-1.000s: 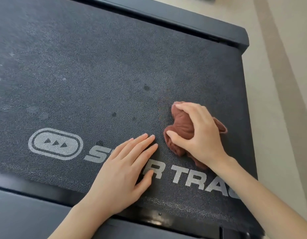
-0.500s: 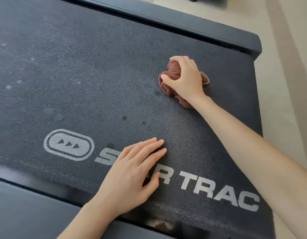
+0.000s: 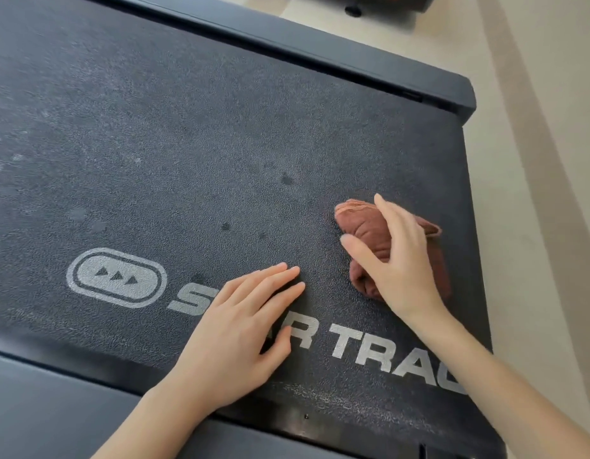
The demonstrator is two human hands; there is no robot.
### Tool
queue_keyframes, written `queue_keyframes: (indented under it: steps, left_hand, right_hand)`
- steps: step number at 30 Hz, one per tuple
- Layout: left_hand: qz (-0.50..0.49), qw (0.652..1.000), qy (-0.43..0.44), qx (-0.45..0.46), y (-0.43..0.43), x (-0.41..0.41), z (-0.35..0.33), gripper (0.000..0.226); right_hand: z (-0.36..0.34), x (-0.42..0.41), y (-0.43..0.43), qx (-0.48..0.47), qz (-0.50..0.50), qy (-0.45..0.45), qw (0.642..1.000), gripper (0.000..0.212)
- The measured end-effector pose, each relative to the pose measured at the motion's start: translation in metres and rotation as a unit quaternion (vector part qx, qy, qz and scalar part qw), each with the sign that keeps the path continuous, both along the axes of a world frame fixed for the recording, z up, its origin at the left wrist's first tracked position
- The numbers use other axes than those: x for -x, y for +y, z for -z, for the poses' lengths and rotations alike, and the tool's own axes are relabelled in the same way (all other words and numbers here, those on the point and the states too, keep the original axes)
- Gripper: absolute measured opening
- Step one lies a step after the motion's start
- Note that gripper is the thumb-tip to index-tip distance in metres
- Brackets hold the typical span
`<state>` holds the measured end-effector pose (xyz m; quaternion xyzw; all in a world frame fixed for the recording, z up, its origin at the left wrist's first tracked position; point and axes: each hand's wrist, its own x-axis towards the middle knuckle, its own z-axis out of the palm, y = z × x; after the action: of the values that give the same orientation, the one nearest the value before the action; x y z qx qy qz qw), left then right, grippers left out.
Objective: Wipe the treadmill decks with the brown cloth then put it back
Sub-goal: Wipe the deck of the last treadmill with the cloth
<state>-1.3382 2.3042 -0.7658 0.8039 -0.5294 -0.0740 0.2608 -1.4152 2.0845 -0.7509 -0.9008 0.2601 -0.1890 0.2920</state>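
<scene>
Palm down, left hand (image 3: 234,339) lies flat on deck (image 3: 187,134), holding nothing. Farther right, right hand (image 3: 397,263) rests on cloth (image 3: 363,223), thumb and forefinger spread.

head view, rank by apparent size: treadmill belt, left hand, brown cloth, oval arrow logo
1. treadmill belt
2. left hand, though it is nearest the camera
3-4. brown cloth and oval arrow logo: look alike. The cloth is partly hidden under the right hand, so these two are left unranked.
</scene>
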Motion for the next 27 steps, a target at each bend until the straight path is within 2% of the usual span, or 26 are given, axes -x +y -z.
queue_keyframes:
  steps: [2,5,9,14,19,23,27]
  left_hand:
    - [-0.003,1.000,0.001,0.001,0.000,0.000,0.000,0.045]
    - [-0.003,1.000,-0.001,0.001,0.000,0.000,0.000,0.045]
    - [0.002,1.000,-0.006,-0.002,0.001,0.001,-0.002,0.045]
    - [0.008,1.000,-0.020,-0.015,0.003,0.003,0.000,0.046]
    - [0.006,1.000,-0.014,-0.009,0.001,0.000,0.002,0.045]
    - [0.007,1.000,-0.017,-0.003,-0.001,0.000,0.002,0.045]
    - [0.010,0.999,-0.033,-0.015,0.001,0.001,-0.002,0.046]
  right_hand:
    - [0.002,-0.029,-0.004,0.020,0.016,-0.011,1.000,0.068]
    - [-0.001,-0.073,-0.020,0.018,-0.035,-0.016,0.999,0.046]
    - [-0.006,-0.093,-0.023,0.022,-0.082,-0.026,0.996,0.033]
    - [-0.006,-0.016,0.000,0.002,-0.175,-0.018,0.984,0.034]
    - [-0.003,0.065,0.017,0.028,-0.207,-0.014,0.978,0.038]
    - [-0.005,0.039,0.002,0.059,-0.224,-0.014,0.973,0.035]
    - [-0.008,-0.032,-0.023,0.054,-0.172,-0.025,0.983,0.037]
